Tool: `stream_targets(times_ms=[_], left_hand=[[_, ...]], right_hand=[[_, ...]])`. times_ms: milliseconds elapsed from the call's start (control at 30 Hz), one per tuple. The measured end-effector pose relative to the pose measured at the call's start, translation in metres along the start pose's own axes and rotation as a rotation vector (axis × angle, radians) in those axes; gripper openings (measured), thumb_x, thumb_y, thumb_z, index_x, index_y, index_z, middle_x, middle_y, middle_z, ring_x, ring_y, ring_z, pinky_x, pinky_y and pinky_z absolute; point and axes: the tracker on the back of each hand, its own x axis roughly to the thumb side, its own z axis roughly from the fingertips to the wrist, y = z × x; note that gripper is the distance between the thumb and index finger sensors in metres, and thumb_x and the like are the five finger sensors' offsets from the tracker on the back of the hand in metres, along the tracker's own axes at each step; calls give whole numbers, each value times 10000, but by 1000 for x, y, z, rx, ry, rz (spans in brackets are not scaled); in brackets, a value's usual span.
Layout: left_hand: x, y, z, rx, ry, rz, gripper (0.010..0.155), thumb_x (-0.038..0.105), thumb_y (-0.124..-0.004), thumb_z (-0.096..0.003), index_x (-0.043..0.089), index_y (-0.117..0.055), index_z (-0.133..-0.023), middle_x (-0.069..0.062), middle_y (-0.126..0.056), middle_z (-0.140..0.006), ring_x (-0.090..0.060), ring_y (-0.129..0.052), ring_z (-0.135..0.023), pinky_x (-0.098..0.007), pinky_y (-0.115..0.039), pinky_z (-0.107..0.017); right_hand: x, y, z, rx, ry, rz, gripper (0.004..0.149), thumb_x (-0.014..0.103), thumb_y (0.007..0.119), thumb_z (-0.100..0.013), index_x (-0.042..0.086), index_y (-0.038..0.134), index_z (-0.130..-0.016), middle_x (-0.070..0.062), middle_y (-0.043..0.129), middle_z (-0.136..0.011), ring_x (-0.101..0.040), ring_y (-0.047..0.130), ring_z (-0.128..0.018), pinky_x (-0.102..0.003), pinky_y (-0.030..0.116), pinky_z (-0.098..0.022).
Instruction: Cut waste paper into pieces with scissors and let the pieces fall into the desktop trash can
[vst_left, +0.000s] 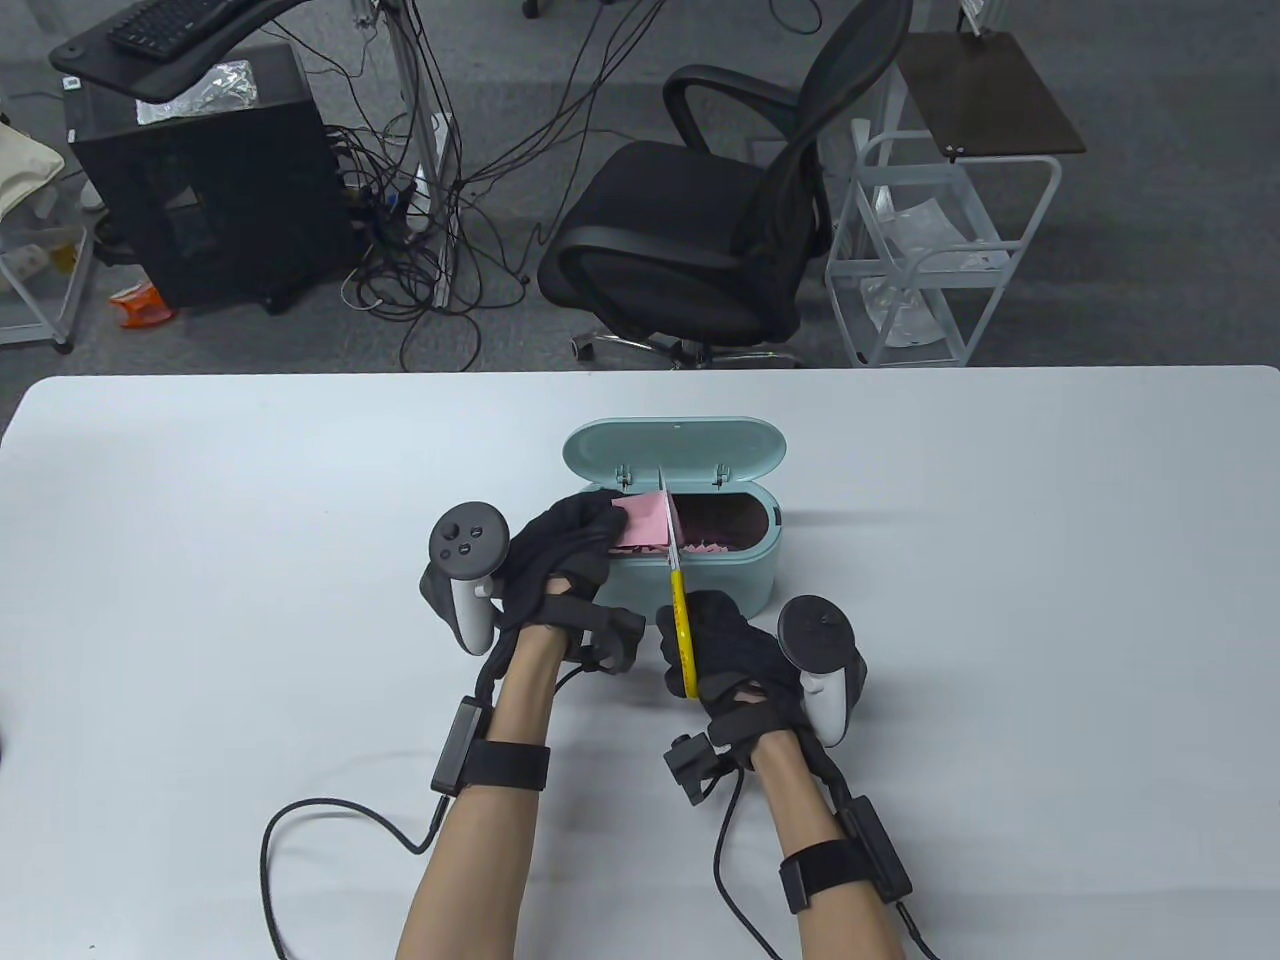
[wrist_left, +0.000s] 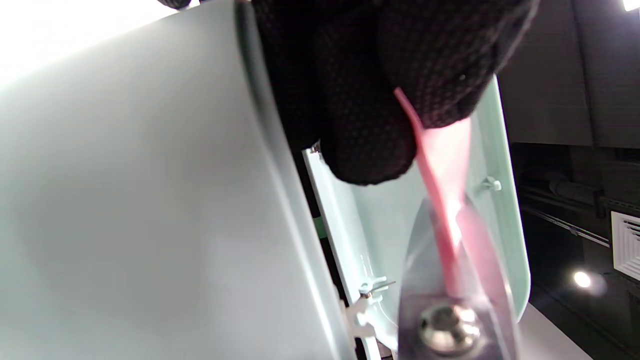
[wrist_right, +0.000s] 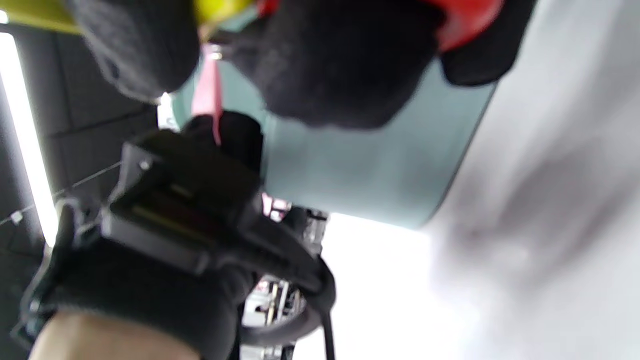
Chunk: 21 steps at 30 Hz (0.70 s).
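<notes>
A mint-green desktop trash can stands mid-table with its lid swung open; pink scraps lie inside. My left hand pinches a pink sheet of paper over the can's left end. The left wrist view shows that paper squeezed between gloved fingertips, running down into the blades near the scissors' pivot screw. My right hand grips the yellow-handled scissors, whose blades reach up over the can and meet the paper's right edge. In the right wrist view the handles show yellow and red between my fingers.
The white table spreads wide on both sides of the can. Glove cables trail across its front part. Beyond the far edge stand a black office chair, a white wire cart and a dark cabinet.
</notes>
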Motion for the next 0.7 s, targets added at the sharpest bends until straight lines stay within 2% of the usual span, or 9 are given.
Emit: stream_targets(times_ms=[167, 300, 367, 400, 467, 700], left_hand=[[0, 0, 0, 5, 4, 15, 394, 419, -889, -415, 285, -934, -783, 135, -1080, -623, -148, -1013, -706, -646, -465, -750], [-2, 1, 0, 4, 13, 45, 394, 423, -887, -418, 285, -932, -785, 137, -1079, -625, -144, -1012, -708, -645, -464, -750], [-3, 1, 1, 8, 19, 60, 396, 431, -885, -419, 291, -928, -787, 147, -1076, -628, -136, -1012, -710, -643, -463, -751], [-3, 1, 1, 11, 21, 70, 395, 432, -883, -422, 292, -926, -788, 148, -1074, -632, -136, -1011, -712, -642, -463, -750], [-4, 1, 1, 18, 27, 84, 397, 439, -882, -421, 296, -924, -789, 153, -1074, -633, -131, -1011, -714, -641, -463, -751], [-6, 2, 1, 9, 38, 124, 396, 451, -879, -422, 306, -919, -789, 162, -1072, -640, -122, -1010, -718, -631, -471, -753]], right_hand=[[-3, -3, 1, -20, -5, -28, 740, 575, 767, -398, 66, 569, -897, 72, 936, -537, -111, 996, -222, -522, 746, -615], [-6, -4, 4, 14, 0, 5, 804, 631, 751, -392, 74, 538, -931, 46, 912, -600, -146, 988, -281, -580, 686, -631], [-8, -3, 6, 80, 0, 41, 884, 694, 717, -387, 93, 452, -979, -12, 843, -744, -189, 969, -388, -633, 612, -656], [-9, -2, 8, 149, 11, 51, 927, 722, 686, -398, 104, 361, -1007, -62, 759, -849, -230, 932, -487, -673, 548, -672], [-10, -1, 9, 175, 15, 73, 953, 738, 659, -404, 110, 297, -1023, -103, 696, -916, -267, 902, -557, -693, 514, -678], [-10, 2, 13, 151, -9, 120, 944, 719, 677, -397, 86, 341, -1012, -81, 759, -851, -279, 920, -525, -685, 535, -672]])
